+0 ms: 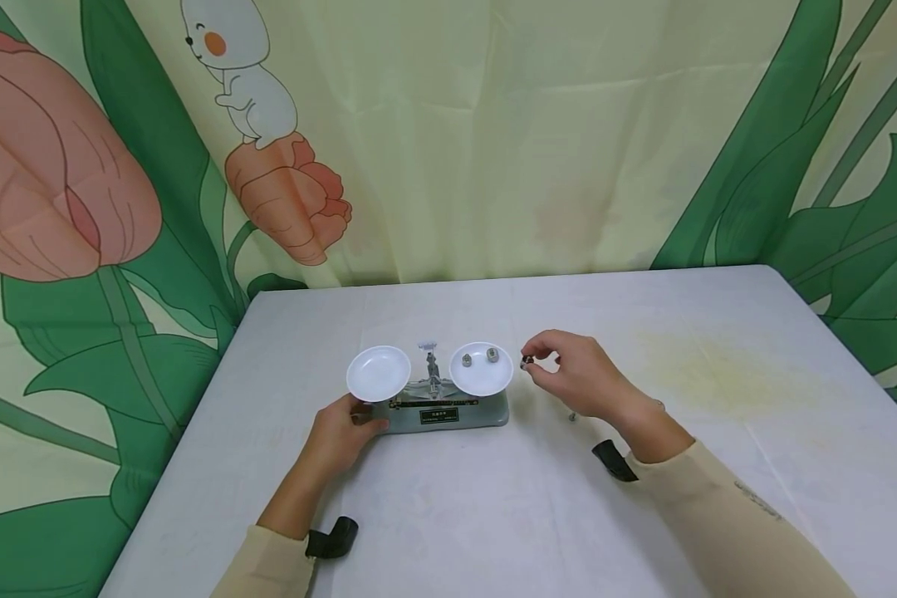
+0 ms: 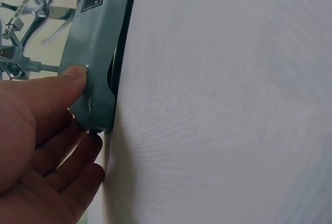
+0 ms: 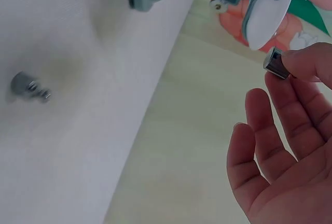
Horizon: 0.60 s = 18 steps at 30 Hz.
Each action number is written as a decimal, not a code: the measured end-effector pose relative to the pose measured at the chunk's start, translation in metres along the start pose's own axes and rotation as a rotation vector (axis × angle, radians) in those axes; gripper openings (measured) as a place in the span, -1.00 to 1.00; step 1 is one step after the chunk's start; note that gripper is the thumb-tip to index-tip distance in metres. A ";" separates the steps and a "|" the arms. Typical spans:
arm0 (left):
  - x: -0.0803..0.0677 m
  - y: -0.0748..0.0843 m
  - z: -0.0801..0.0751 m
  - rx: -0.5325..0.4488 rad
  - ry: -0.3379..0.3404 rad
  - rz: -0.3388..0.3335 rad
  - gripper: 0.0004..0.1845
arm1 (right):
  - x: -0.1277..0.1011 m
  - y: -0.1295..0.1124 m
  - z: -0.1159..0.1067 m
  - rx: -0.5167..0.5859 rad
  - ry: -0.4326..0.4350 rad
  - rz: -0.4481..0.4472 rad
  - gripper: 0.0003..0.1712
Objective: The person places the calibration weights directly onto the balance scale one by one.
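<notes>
A grey-green balance scale [image 1: 463, 417] stands on the table with two white pans. My left hand [image 1: 336, 440] grips the left end of its base, the thumb [image 2: 72, 81] pressed on the casing and the other fingers around the end. On the right pan [image 1: 482, 384] sit two small metal weights [image 1: 492, 355]; the left pan [image 1: 378, 374] shows its bare white surface. Just right of the right pan, my right hand [image 1: 583, 378] pinches another metal weight [image 3: 276, 64] between thumb and index finger, its remaining fingers spread loosely.
One more metal weight [image 3: 23, 85] with a knobbed top rests on the table below the right hand. A white cloth [image 1: 493, 515] covers the table. Behind it hangs a curtain [image 1: 493, 149] printed with flowers, leaves and a rabbit-like figure.
</notes>
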State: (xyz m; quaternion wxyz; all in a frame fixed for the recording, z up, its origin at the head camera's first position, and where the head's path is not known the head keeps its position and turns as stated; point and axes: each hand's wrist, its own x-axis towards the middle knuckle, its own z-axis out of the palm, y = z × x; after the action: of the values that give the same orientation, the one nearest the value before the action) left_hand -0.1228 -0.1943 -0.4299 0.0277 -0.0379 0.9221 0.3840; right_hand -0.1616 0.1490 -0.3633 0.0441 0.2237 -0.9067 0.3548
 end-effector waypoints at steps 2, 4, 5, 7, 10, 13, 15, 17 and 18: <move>0.000 0.000 0.000 -0.003 -0.002 0.001 -0.48 | 0.004 -0.005 0.003 0.003 0.002 -0.016 -0.84; 0.000 0.000 0.000 -0.006 -0.005 0.002 -0.48 | 0.007 -0.009 0.006 0.005 0.003 -0.029 -0.84; 0.000 0.000 0.000 -0.006 -0.006 0.003 -0.48 | 0.008 -0.010 0.007 0.007 0.001 -0.032 -0.84; 0.000 0.000 0.000 -0.004 -0.005 0.007 -0.48 | 0.011 -0.013 0.010 0.005 -0.003 -0.040 -0.83; 0.000 0.000 0.000 0.000 -0.001 0.011 -0.48 | 0.014 -0.017 0.013 -0.002 -0.012 -0.055 -0.84; 0.000 -0.001 0.001 0.004 0.002 0.007 -0.47 | 0.016 -0.021 0.016 -0.012 -0.028 -0.061 -0.86; 0.000 -0.001 0.001 0.008 0.004 0.009 -0.48 | 0.018 -0.024 0.018 -0.022 -0.041 -0.060 -0.86; 0.000 -0.001 0.001 0.007 0.005 0.013 -0.48 | 0.019 -0.026 0.019 -0.031 -0.058 -0.058 -0.86; 0.000 -0.002 0.001 0.007 0.005 0.019 -0.48 | 0.019 -0.028 0.020 -0.038 -0.065 -0.057 -0.87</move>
State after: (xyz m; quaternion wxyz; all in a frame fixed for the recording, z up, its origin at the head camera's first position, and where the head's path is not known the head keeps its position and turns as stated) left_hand -0.1226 -0.1949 -0.4317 0.0217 -0.0298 0.9238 0.3810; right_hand -0.1648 0.1108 -0.3565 0.0288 0.2601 -0.9075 0.3287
